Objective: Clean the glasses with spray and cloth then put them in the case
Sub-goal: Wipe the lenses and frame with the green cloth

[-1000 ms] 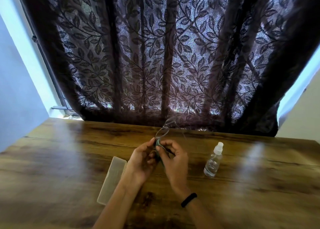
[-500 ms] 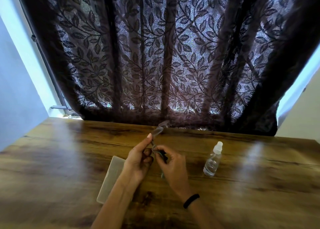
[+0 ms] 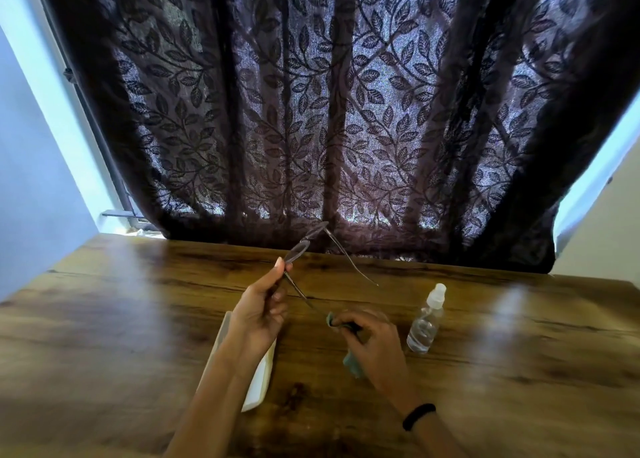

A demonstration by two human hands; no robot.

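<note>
Thin-framed glasses [image 3: 302, 246] are held up above the table, temples unfolded. My left hand [image 3: 260, 310] pinches the frame beside the near lens. My right hand [image 3: 372, 340] grips a pale green cloth [image 3: 351, 360] wrapped around the end of the near temple arm. A small clear spray bottle [image 3: 425, 320] with a white cap stands upright on the table just right of my right hand. A white glasses case [image 3: 259, 378] lies on the table, partly hidden under my left wrist.
The wooden table [image 3: 104, 319] runs back to a dark leaf-patterned curtain [image 3: 329, 111] hanging over a window. A pale wall stands on the left and another on the right. A black band is on my right wrist [image 3: 418, 416].
The hands have drawn apart. My left hand lifted the glasses up and away, and my right hand slid the cloth from the lens down the temple arm to its tip.
</note>
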